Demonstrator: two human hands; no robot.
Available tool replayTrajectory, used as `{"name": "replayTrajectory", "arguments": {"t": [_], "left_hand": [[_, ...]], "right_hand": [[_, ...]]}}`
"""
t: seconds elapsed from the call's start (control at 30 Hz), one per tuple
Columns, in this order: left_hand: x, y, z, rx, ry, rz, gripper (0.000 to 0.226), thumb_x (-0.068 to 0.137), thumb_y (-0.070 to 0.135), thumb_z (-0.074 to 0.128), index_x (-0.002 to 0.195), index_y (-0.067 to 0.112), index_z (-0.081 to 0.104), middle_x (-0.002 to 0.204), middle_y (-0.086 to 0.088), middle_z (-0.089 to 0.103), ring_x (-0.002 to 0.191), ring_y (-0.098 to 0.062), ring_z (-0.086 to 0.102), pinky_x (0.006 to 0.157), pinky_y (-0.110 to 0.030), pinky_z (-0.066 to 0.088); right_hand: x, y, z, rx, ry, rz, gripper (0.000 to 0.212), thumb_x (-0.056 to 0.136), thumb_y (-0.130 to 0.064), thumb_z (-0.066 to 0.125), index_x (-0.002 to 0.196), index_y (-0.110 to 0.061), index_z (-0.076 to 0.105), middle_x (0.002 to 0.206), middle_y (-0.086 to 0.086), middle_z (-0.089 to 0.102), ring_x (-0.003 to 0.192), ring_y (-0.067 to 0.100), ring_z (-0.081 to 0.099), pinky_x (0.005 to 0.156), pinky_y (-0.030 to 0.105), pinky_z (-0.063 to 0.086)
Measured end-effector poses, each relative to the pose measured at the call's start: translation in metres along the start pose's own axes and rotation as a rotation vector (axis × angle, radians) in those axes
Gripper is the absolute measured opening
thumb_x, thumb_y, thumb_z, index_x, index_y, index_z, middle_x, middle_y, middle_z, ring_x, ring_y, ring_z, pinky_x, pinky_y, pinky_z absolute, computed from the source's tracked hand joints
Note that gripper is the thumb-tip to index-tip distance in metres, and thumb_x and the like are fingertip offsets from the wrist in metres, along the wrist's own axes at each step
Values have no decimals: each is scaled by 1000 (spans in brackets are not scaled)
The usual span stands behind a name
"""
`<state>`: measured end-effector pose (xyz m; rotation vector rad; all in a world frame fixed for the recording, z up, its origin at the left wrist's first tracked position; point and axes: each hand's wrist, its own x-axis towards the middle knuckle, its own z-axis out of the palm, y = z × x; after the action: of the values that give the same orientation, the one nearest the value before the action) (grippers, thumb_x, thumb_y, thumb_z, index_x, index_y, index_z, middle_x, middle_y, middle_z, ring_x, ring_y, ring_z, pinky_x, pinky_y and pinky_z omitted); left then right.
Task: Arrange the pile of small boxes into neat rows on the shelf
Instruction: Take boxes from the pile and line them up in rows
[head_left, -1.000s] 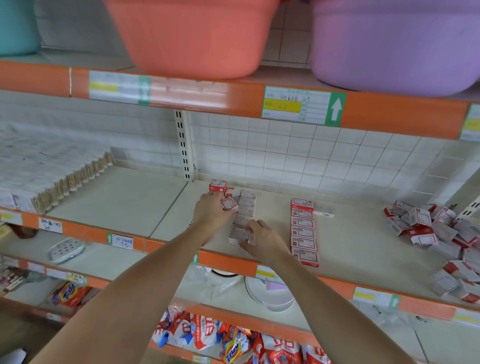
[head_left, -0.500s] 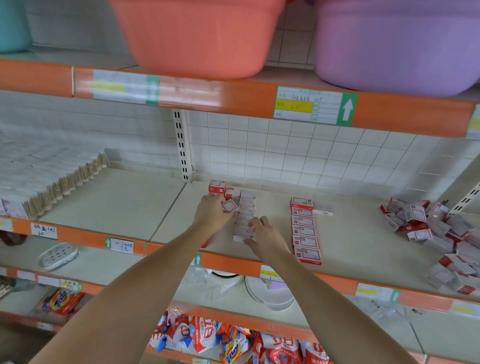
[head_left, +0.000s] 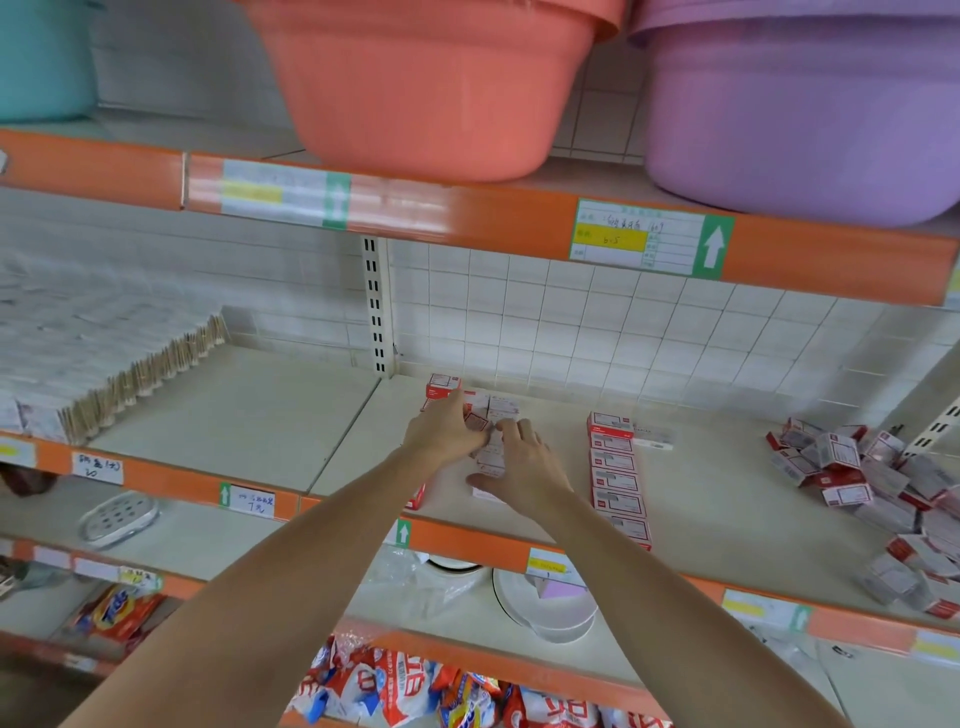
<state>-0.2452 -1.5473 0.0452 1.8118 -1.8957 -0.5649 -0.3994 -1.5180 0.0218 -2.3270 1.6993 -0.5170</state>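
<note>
My left hand (head_left: 445, 435) sits on the left row of boxes (head_left: 493, 441) on the shelf (head_left: 727, 493), fingers curled around one small box (head_left: 475, 423) that's tilted against the others. My right hand (head_left: 524, 465) lies flat over the same row, nearer the front edge, fingers spread and pressing the boxes, thumb out to the left. One box (head_left: 443, 385) stands upright at the back of that row, close to the tiled wall (head_left: 571, 317). A second row (head_left: 618, 480) runs front to back just right of my right hand, lined up neat. The loose pile (head_left: 872, 483) is well apart at the far right of the shelf, jumbled. Orange tub (head_left: 431, 88) and purple tub (head_left: 800, 114) are on the shelf above.
</note>
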Motion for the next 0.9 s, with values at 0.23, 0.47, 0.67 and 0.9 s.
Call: {"name": "replayTrajectory", "arguments": {"t": [0.23, 0.47, 0.67, 0.9], "left_hand": [[0, -7, -6, -90, -72, 35, 51, 75, 43, 75, 115, 22, 51, 101, 4, 62, 93, -19, 61, 83, -41, 53], [2, -35, -21, -69, -77, 67, 19, 99, 22, 55, 118, 19, 54, 104, -4, 62, 86, -16, 60, 73, -30, 51], [7, -49, -34, -10, -42, 65, 23, 96, 13, 56, 117, 19, 57, 101, 1, 60, 83, -10, 57, 66, -21, 45], [7, -56, -31, -11, -88, 96, 24, 94, 21, 62, 118, 19, 62, 104, 3, 64, 94, -16, 62, 78, -22, 47]], "right_hand": [[11, -2, 1, 110, 29, -16, 66, 75, -41, 80, 127, -15, 49, 125, 4, 52, 111, 25, 54, 93, 36, 45], [13, 17, -4, 191, -42, 30, 67, 69, -21, 79, 130, -26, 50, 123, -4, 53, 108, 17, 53, 90, 37, 51], [17, 17, -3, 185, -47, 36, 65, 71, -17, 78, 128, -29, 49, 124, -6, 54, 110, 17, 55, 81, 36, 58], [26, -1, 2, 182, -39, 112, 68, 74, -37, 76, 134, -28, 45, 125, -3, 52, 110, 18, 54, 87, 35, 53]]}}
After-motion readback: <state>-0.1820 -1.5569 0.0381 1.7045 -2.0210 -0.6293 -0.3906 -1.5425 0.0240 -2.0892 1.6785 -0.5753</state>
